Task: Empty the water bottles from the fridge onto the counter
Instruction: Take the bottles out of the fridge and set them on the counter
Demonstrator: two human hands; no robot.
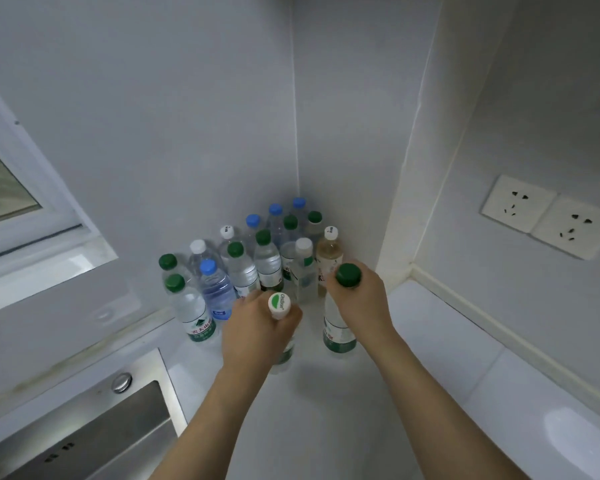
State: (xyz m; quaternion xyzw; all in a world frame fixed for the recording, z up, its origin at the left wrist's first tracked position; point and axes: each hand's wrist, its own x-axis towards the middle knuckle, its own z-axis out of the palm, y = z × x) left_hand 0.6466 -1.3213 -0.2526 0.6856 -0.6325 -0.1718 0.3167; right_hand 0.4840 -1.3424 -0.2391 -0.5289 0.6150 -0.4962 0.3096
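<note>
Water bottles [253,258] stand clustered in the corner of the white surface [430,341], beside the sink [94,427]. Both forearms reach forward from below. The left hand [257,327] is curled around the neck of a white-capped bottle [280,303], and the right hand [361,296] grips a green-capped bottle [340,327] just under its cap; both bottles are upright at the front of the cluster.

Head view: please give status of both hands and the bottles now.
Left hand grips white-capped bottle. Right hand grips green-capped bottle. Both at counter, beside bottle cluster in corner. Nothing in the way.
</note>
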